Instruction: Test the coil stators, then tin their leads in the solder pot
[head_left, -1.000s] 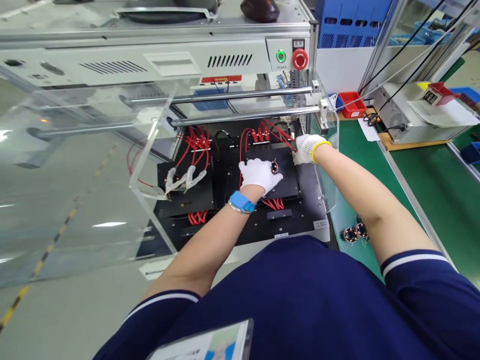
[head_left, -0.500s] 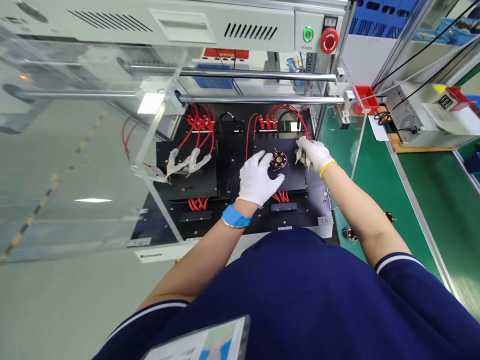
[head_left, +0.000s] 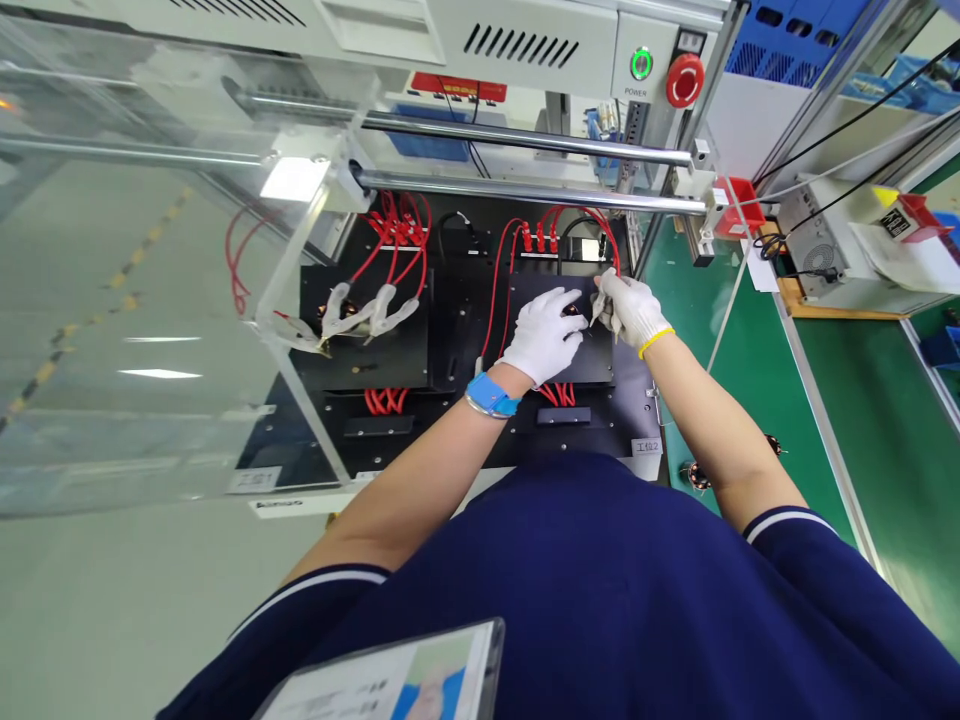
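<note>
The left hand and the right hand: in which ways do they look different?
The left hand curves about a coil, partly hiding it; the right hand seems to pinch a pale clip. The left hand has a blue wristband; the right hand shows a yellow glove edge instead. Both wear white gloves.

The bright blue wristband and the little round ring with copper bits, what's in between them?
The head view shows the white-gloved left hand between the blue wristband and the copper ring, its fingers partly hiding the ring.
</note>
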